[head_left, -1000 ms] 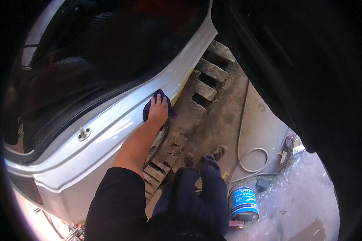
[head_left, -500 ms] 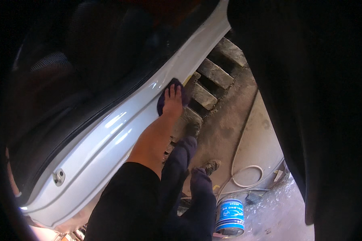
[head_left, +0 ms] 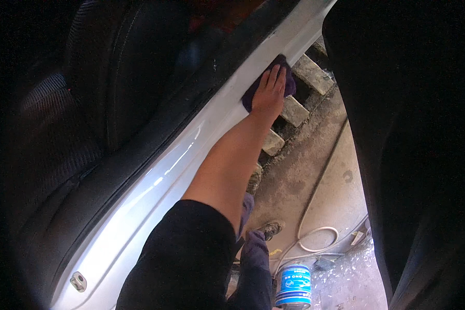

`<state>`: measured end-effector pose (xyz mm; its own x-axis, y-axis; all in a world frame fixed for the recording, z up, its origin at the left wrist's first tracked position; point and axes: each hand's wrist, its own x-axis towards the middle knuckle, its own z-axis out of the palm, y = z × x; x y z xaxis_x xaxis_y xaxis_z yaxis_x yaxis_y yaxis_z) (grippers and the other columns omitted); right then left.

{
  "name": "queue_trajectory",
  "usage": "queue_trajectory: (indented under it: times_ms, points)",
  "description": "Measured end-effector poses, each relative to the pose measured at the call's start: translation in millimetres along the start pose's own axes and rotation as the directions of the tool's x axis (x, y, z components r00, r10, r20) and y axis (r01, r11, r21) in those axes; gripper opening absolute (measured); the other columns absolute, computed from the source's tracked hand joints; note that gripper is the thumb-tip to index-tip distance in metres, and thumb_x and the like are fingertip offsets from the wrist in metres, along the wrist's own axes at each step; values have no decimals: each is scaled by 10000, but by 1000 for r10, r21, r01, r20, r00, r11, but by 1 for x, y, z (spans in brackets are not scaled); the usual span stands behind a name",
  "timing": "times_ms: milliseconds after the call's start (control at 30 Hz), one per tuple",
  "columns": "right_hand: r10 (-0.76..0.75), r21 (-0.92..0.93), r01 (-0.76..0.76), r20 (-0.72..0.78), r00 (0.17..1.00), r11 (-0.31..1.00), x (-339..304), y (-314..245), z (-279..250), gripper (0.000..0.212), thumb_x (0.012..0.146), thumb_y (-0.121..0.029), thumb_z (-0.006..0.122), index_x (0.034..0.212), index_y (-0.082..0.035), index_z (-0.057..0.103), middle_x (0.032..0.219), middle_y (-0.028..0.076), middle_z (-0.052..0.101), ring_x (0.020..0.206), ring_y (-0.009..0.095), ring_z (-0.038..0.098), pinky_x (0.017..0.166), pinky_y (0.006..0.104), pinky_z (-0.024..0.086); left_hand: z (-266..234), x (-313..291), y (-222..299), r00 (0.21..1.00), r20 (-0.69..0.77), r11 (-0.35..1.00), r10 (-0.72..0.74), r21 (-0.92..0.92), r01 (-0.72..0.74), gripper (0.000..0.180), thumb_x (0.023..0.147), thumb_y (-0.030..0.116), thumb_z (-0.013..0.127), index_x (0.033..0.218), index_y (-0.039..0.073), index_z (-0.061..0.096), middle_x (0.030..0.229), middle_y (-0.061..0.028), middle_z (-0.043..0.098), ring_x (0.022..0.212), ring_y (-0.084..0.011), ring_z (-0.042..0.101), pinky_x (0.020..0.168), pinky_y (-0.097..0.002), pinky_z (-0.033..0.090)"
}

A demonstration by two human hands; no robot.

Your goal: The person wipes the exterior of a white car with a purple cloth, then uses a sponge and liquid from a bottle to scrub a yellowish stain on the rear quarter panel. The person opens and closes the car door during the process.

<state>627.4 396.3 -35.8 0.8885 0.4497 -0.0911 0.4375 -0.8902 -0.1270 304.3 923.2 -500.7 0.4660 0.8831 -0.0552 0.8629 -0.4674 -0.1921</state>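
Note:
My left hand (head_left: 269,94) lies palm down on a dark purple cloth (head_left: 290,86), fingers stretched forward, pressing it against a car's white door sill (head_left: 160,181). The cloth sticks out around the fingers and drapes over the sill's outer edge. My bare forearm, below a black sleeve, reaches up along the sill. My thumb cannot be made out. Glossy highlights show on the painted sill behind the hand. A metal door striker (head_left: 78,281) is fixed at its near left end. My right hand is out of view.
Black car seat (head_left: 67,124) to the left; a large dark panel (head_left: 392,155) on the right. Below are pale blocks (head_left: 294,111) in a row, a coiled hose (head_left: 320,228) and a blue-and-white bucket (head_left: 294,285). My legs and shoes stand on the dusty floor.
My left hand has slid the cloth forward along the sill, up and right in view. The view has shifted too, showing more of the seat.

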Motion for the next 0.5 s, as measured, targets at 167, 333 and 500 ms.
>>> queue_trajectory:
  times_ms: [167, 333, 500]
  points:
    - [52, 21, -53, 22, 998, 998, -16, 8, -21, 550, 1030, -450, 506, 1317, 19, 536, 1173, 204, 670, 1077, 341, 664, 958, 500, 537, 2, -111, -7, 984, 170, 998, -55, 15, 53, 608, 966, 248, 563, 1503, -4, 427, 1651, -115, 231, 1540, -319, 165, 1250, -478, 164]
    - [204, 129, -211, 68, 977, 969, -53, 45, -68, 558, 1035, -464, 492, 1322, 13, 537, 1183, 205, 664, 1101, 348, 654, 980, 500, 527, -25, -194, -18, 893, 450, 999, -26, 32, 12, 599, 961, 237, 529, 1495, -21, 437, 1663, -123, 205, 1542, -361, 146, 1246, -510, 155]
    - [-689, -47, 763, 396, 607, 645, -57, -31, -27, 318, 979, -223, 618, 1151, 43, 653, 1048, 180, 691, 1027, 343, 663, 929, 445, 525, -84, -218, -28, 785, 620, 999, 8, 37, -39, 550, 959, 267, 514, 1436, -6, 524, 1634, -139, 286, 1519, -393, 200, 1230, -526, 183]
